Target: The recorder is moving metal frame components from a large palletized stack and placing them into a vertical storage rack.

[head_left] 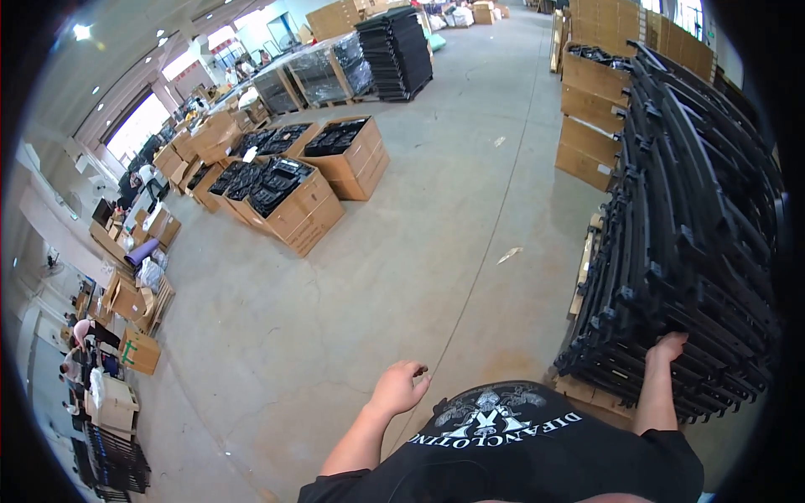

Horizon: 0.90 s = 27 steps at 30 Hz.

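Note:
My right arm stretches out to a tall stack of long black plastic parts (pixel 671 210) on the right. My right hand (pixel 668 345) is at the near end of the stack, closed on the edge of one black part; its fingertips are hidden among the parts. In front of my body hangs my left hand (pixel 402 387), with nothing in it. Its fingers are loosely bent and the thumb stands apart from them. The stack rests on a wooden pallet (pixel 594 394), of which only the edges show.
Behind the stack stand large cardboard boxes (pixel 587 142). Ahead to the left are open cartons (pixel 356 163) filled with black parts. Farther back rise a black stack (pixel 394 54) and wrapped pallets (pixel 314 71). Paper scraps (pixel 509 255) lie on the concrete floor. Other people work at the far left.

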Each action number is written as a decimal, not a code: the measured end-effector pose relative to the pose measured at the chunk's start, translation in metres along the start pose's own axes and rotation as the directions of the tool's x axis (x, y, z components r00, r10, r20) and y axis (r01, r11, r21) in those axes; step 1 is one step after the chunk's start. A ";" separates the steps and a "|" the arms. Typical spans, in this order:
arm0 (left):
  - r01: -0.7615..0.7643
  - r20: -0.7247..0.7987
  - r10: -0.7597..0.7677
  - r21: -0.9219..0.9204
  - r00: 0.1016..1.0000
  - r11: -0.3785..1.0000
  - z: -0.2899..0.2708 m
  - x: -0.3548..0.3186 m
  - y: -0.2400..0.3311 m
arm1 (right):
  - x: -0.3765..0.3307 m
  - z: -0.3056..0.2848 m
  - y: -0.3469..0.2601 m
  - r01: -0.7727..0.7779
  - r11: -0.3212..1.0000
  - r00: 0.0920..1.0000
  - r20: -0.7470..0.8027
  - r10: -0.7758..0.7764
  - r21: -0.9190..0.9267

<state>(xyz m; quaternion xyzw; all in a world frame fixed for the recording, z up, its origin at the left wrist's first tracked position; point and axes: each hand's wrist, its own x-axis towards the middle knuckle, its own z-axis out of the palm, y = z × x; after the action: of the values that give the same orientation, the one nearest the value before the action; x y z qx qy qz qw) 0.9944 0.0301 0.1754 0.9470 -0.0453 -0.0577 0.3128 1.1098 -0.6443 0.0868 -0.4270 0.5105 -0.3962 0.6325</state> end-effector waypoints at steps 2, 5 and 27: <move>0.063 -0.016 -0.063 -0.008 0.998 0.998 -0.003 0.009 -0.025 | -0.032 0.017 -0.007 -0.039 0.998 0.996 -0.078 0.034 -0.058; 0.127 0.043 -0.123 -0.115 0.991 0.985 0.006 0.034 -0.041 | -0.035 0.017 0.000 -0.019 1.000 0.998 -0.065 0.019 0.007; -0.587 0.280 0.607 -0.160 0.744 0.794 -0.003 0.548 0.186 | -0.017 0.016 0.038 0.328 0.938 0.894 -0.360 -0.269 0.115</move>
<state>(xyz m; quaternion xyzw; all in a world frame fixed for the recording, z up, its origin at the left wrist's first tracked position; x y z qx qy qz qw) 1.5278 -0.1835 0.2449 0.8506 -0.3934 -0.1070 0.3321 1.1257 -0.6142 0.0580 -0.3695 0.5033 -0.5990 0.5013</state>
